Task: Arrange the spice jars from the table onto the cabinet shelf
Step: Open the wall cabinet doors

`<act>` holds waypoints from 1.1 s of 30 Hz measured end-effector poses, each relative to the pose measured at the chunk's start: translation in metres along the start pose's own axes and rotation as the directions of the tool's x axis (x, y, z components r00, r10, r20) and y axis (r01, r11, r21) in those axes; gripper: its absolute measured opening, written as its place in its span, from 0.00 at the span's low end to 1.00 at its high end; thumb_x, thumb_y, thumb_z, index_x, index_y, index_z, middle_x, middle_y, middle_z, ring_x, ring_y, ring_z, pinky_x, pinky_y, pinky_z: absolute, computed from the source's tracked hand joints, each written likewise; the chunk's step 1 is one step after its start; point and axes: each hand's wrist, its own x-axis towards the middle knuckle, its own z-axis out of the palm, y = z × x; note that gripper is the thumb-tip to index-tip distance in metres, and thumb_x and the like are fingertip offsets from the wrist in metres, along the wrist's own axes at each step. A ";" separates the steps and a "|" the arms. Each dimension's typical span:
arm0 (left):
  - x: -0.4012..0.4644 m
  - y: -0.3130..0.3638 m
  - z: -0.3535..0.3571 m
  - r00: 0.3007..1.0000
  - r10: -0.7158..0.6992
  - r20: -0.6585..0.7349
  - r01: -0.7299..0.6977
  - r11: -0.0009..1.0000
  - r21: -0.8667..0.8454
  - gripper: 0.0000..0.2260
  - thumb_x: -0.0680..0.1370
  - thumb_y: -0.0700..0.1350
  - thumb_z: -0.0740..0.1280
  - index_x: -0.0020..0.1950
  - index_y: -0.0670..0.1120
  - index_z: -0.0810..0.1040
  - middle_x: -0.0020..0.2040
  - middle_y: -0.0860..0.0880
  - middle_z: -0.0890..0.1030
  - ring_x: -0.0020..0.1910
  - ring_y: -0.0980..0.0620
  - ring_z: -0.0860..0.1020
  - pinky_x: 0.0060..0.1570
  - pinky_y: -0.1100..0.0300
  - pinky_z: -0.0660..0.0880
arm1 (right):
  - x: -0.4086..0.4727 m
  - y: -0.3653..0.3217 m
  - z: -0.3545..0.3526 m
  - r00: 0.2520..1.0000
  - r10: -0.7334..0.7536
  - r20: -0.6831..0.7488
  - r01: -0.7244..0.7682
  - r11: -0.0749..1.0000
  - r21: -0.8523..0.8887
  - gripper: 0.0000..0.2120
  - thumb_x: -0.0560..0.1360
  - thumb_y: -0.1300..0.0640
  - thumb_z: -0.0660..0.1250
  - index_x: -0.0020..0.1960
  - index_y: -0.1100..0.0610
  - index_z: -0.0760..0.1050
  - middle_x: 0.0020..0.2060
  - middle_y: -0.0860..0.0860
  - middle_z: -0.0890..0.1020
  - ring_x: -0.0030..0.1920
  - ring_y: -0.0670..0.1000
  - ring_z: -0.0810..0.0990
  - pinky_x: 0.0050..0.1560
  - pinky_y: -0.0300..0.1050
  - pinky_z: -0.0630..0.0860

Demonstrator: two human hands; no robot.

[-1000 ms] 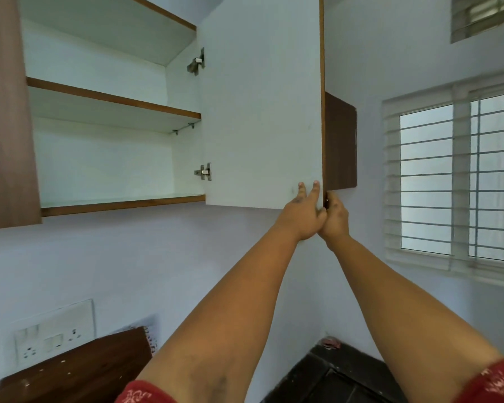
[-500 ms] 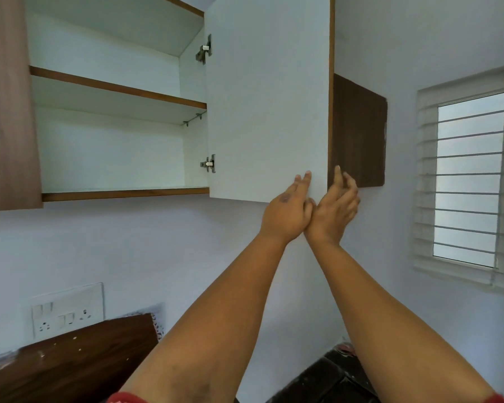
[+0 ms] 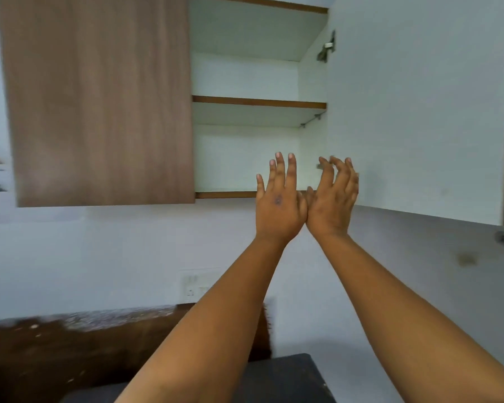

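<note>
A person's two bare arms reach up toward a white-lined wall cabinet (image 3: 245, 158). Its right door, a white panel (image 3: 413, 112), stands swung wide; the left, brown wood-grain door (image 3: 99, 97) is closed. The left hand (image 3: 280, 199) is raised with fingers straight, grasping nothing. The right hand (image 3: 332, 199), beside it and touching at the thumb side, has loosely bent fingers, also released. The brown-edged shelves (image 3: 259, 101) appear bare, likely opened ready for stocking. No spice jars or table are in view.
</note>
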 end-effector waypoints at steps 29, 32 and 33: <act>0.028 -0.334 -0.046 0.959 -0.194 0.209 0.074 0.877 0.474 0.49 0.72 0.66 0.63 0.79 0.44 0.41 0.79 0.42 0.39 0.76 0.32 0.38 0.70 0.32 0.45 | 0.004 -0.241 0.255 0.735 0.157 0.659 -0.599 0.607 0.523 0.20 0.81 0.52 0.60 0.71 0.57 0.65 0.65 0.55 0.74 0.64 0.57 0.74 0.64 0.52 0.74; 0.023 -0.322 -0.042 0.959 -0.213 0.185 0.112 0.890 0.442 0.51 0.70 0.68 0.62 0.79 0.42 0.41 0.79 0.41 0.38 0.75 0.30 0.38 0.69 0.29 0.45 | -0.001 -0.238 0.245 0.730 0.141 0.669 -0.619 0.551 0.560 0.19 0.81 0.51 0.62 0.69 0.56 0.67 0.63 0.54 0.76 0.62 0.56 0.76 0.62 0.53 0.76; 0.021 -0.318 -0.043 0.960 -0.217 0.180 0.119 0.891 0.438 0.51 0.70 0.68 0.62 0.79 0.42 0.40 0.79 0.41 0.37 0.75 0.30 0.38 0.69 0.30 0.45 | -0.003 -0.238 0.239 0.735 0.138 0.664 -0.611 0.558 0.561 0.19 0.80 0.51 0.62 0.69 0.56 0.67 0.63 0.54 0.76 0.62 0.56 0.76 0.62 0.53 0.76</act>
